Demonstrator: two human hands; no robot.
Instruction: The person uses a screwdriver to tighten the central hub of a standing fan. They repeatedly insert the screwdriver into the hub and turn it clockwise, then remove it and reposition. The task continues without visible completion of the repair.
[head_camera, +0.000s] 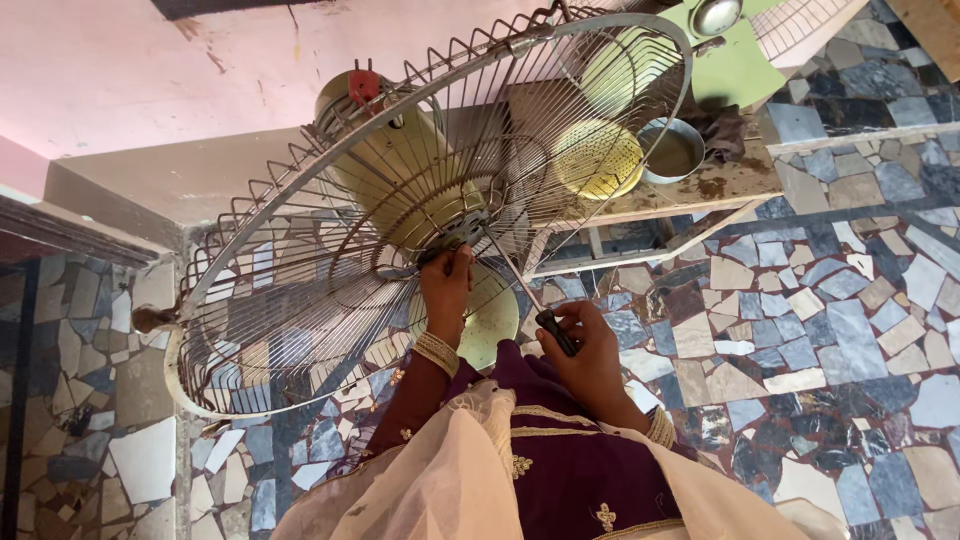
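**Screwdriver at fan guard hub**

Right hand (590, 350) clamped round a black-handled screwdriver (520, 285) — thin steel shaft angled up to the hub of the wire fan guard (330, 190). Left hand (447, 285) pinches the hub area, fingers closed on the centre fitting. Guard: round, radial chromed wires, rusty rim, lying tilted over a cream motor housing (385, 160) with a red plug (364, 84) on top. Behind — yellow perforated strainer (598, 158), round steel bowl (672, 152) on a shelf. Floor (830, 320): broken-stone mosaic.

Screwdriver (520, 290) tip hidden behind fan guard (300, 250) hub.
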